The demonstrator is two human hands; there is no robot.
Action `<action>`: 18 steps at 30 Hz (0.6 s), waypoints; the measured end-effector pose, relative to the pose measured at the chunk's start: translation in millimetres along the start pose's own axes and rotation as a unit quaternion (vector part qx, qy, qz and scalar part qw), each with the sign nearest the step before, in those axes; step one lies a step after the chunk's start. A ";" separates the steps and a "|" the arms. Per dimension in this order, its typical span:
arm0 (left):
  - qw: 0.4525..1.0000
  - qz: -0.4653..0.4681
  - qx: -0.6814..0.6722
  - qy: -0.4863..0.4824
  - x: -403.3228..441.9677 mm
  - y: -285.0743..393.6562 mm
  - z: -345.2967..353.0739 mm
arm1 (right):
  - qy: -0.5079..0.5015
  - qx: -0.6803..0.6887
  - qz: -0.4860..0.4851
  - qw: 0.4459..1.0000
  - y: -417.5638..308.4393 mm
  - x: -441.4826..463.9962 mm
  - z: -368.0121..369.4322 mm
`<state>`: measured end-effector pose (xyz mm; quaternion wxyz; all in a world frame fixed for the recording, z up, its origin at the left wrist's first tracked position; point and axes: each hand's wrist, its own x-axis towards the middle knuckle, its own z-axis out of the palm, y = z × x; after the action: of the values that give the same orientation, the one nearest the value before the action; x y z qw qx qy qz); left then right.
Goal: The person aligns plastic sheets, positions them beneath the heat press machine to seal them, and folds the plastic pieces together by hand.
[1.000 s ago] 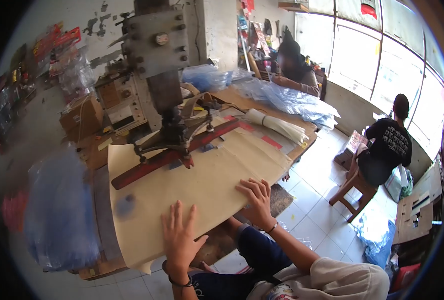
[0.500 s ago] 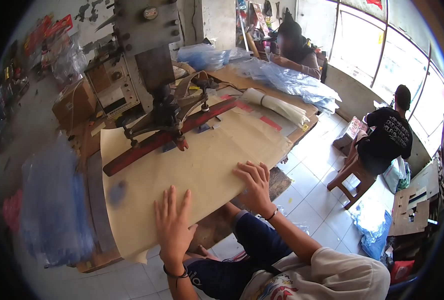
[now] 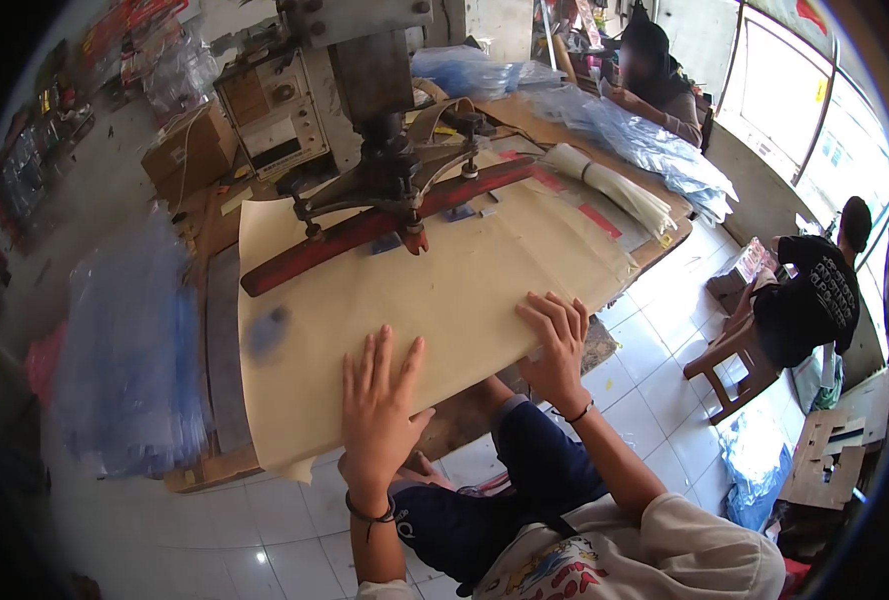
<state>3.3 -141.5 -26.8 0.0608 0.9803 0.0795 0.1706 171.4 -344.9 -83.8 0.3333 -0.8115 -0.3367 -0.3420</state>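
Observation:
A large tan sheet (image 3: 465, 280) lies on the worktable under a machine's red pressing bar (image 3: 335, 240). My left hand (image 3: 380, 395) rests flat on the sheet near its front edge, fingers stretched and slightly spread. Farther right, my right hand (image 3: 557, 335) lies over the same front edge, its fingers extended on the sheet and the thumb partly hidden. Neither hand grips anything. The bar hangs from a dark metal bracket (image 3: 385, 180) beyond both hands. Small blue pieces (image 3: 387, 243) show beside the bar.
Stacked clear bluish plastic (image 3: 125, 350) stands left of the table. A bundle of pale strips (image 3: 610, 190) and more plastic sheets (image 3: 625, 130) lie behind. A control box (image 3: 275, 110) is by the machine. One person (image 3: 655, 80) sits behind the table, another (image 3: 815, 290) on a stool at right.
The camera view has shifted, so the scene appears farther right and higher. Both hands stay on the sheet in nearly the same places.

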 end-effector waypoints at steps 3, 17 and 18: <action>1.000 0.000 0.001 0.000 0.0 -0.6 0.2 | -0.003 -0.005 0.002 1.000 -0.1 -1.8 -0.8; 1.000 -0.012 0.000 0.004 0.6 0.9 2.0 | 0.000 0.005 0.005 1.000 1.4 -1.0 1.6; 1.000 -0.012 0.001 0.005 1.2 1.1 1.6 | -0.001 0.006 0.007 1.000 1.7 -1.0 1.4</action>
<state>5.1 -142.5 -27.7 0.0619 0.9783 0.0921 0.1748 172.6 -345.1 -85.9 0.3399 -0.8122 -0.3338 -0.3366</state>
